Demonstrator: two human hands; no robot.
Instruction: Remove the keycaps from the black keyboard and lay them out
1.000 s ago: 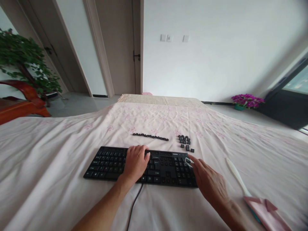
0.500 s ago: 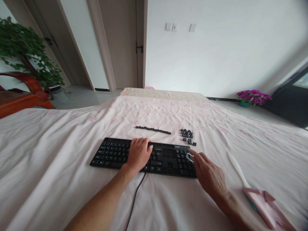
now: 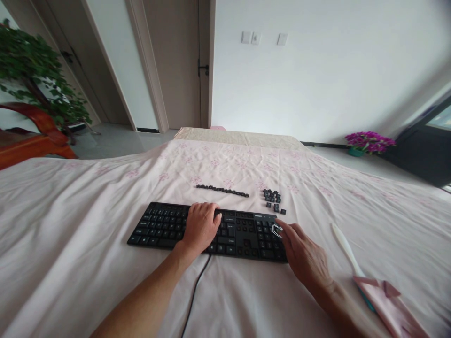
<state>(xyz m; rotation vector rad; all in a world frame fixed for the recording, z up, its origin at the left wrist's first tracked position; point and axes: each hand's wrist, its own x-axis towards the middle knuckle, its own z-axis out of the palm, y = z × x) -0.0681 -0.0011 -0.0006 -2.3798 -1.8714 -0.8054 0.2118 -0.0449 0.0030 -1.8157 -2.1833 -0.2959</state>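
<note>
one black keyboard (image 3: 160, 225) lay side to side on the cloth (image 3: 116, 277). the left hand (image 3: 201, 227) lay over its middle, its grip too hidden to tell. the right hand (image 3: 306, 256) was nearer the number keys (image 3: 265, 237), its fingers pinched on a wire tool (image 3: 276, 230) that stuck out left.

Passable over the keyboard (image 3: 243, 239) between left hand (image 3: 200, 227) and wire tool (image 3: 277, 231) in right hand (image 3: 306, 253). Obstructed beyond by keycap row (image 3: 222, 189) and keycap cluster (image 3: 272, 196), with gap between; obstructed nearside by cable (image 3: 194, 293).
</note>
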